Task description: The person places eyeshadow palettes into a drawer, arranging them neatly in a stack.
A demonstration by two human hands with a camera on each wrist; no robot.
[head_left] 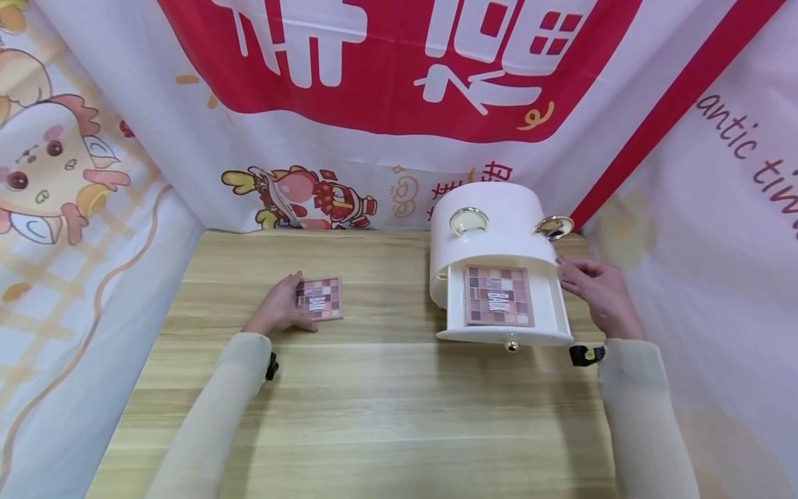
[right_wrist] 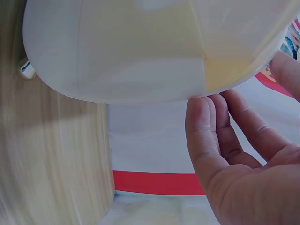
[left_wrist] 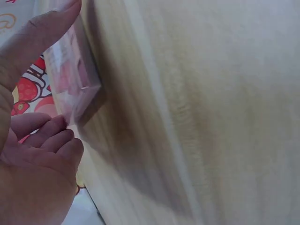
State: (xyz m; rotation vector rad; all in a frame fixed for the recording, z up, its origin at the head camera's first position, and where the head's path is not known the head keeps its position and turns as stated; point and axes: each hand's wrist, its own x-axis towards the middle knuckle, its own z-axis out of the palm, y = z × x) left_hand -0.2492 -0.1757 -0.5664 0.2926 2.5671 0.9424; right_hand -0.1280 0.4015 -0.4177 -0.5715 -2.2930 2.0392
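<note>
My left hand [head_left: 283, 305] holds a pink eyeshadow palette [head_left: 321, 299] by its left end, near the middle left of the table. In the left wrist view the palette [left_wrist: 75, 70] lies between the thumb and the fingers [left_wrist: 51, 131]. My right hand [head_left: 598, 287] is at the right side of a white drawer box [head_left: 492, 239]. The right wrist view has its fairly straight fingertips [right_wrist: 199, 110] against the box's curved rim. The box's drawer [head_left: 457, 298] is pulled out, and a larger eyeshadow palette [head_left: 499, 296] lies face up in it.
Two shiny gold-rimmed ears [head_left: 469, 221] stick up from the box. A small gold knob [head_left: 512, 346] is on the drawer front. The wooden table [head_left: 374, 409] meets printed cloth [head_left: 399, 125] at the back and both sides.
</note>
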